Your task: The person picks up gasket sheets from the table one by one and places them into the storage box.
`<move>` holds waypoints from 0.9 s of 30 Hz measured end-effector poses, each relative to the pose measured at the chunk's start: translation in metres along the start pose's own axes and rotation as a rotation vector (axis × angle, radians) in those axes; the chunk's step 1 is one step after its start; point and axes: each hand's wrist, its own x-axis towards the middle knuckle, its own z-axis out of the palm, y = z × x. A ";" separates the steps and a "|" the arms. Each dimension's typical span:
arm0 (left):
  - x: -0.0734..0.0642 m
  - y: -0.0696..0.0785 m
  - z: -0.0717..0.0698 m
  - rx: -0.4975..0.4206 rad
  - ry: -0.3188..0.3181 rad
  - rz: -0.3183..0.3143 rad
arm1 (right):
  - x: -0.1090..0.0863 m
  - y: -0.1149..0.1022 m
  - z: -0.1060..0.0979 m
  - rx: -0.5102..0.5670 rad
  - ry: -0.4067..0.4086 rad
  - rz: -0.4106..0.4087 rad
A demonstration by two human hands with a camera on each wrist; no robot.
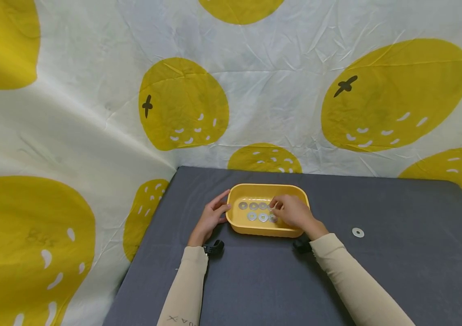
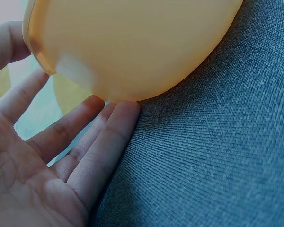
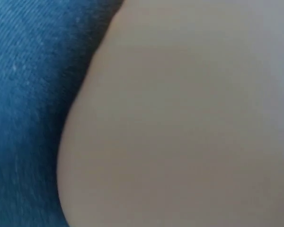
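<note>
A yellow plastic tray (image 1: 267, 232) stands on the grey cloth, with several flat metal washers (image 1: 252, 216) laid in two rows on its floor. My left hand (image 1: 210, 218) is at the tray's left end. In the left wrist view its fairly straight fingers (image 2: 106, 146) touch the tray's outer wall (image 2: 146, 47). My right hand (image 1: 293, 212) reaches over the tray's right side. Its curled fingertips pinch a washer at the right end of the upper row, partly hidden by the fingers. The right wrist view shows only a blurred pale surface that covers the fingers.
One loose washer (image 1: 358, 232) lies on the grey cloth (image 1: 402, 253) to the right of the tray. Behind and to the left hangs a white curtain (image 1: 271, 104) with yellow fruit shapes. Each wrist wears a black strap.
</note>
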 end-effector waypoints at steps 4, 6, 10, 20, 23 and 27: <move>0.000 -0.004 0.000 -0.001 0.000 0.013 | -0.008 0.007 -0.005 0.091 0.065 -0.112; -0.001 -0.006 0.000 0.001 -0.004 0.026 | -0.014 0.011 -0.008 0.126 0.111 -0.142; -0.002 -0.010 -0.001 0.006 -0.011 0.047 | -0.028 0.019 -0.016 0.168 0.195 -0.150; -0.003 -0.012 0.000 0.009 0.004 0.044 | -0.063 0.060 -0.044 0.176 0.283 -0.053; -0.002 -0.011 0.000 0.009 0.004 0.043 | -0.075 0.073 -0.053 0.151 0.296 -0.027; -0.002 -0.010 0.000 0.006 0.002 0.036 | -0.090 0.092 -0.063 0.109 0.301 -0.007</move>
